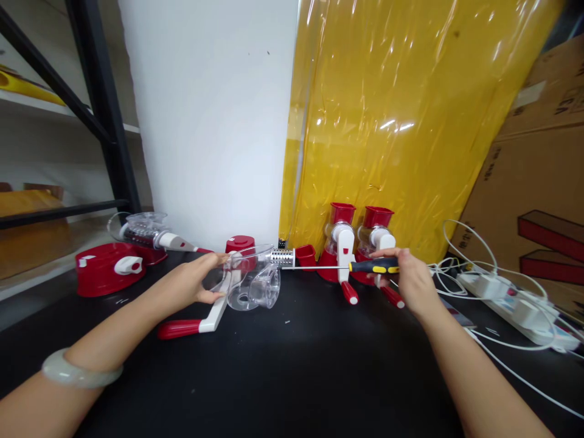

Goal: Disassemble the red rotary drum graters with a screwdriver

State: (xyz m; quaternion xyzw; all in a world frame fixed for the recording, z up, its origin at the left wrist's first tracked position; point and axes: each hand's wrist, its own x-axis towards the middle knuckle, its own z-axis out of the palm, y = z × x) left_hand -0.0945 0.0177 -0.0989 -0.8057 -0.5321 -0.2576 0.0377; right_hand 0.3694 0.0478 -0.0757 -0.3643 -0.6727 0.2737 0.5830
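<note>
My left hand (pixel 205 277) is closed on the left edge of a clear plastic grater housing (pixel 255 289), thumb below and fingers above. Just under that hand lies a white crank arm with a red handle (pixel 180 329). My right hand (pixel 410 281) grips a screwdriver (pixel 374 266) by its black and yellow handle. The long shaft points left, and its tip reaches the area by a perforated metal drum (pixel 283 258) at the housing's upper right. Whether the tip touches the drum or the housing, I cannot tell.
Two assembled red and white rotary graters (pixel 342 243) stand behind the screwdriver. A red grater base (pixel 107 269) sits at the left, near another clear housing (pixel 145 228). White cables and a power strip (pixel 515 310) lie at the right, beside a cardboard box (pixel 524 164).
</note>
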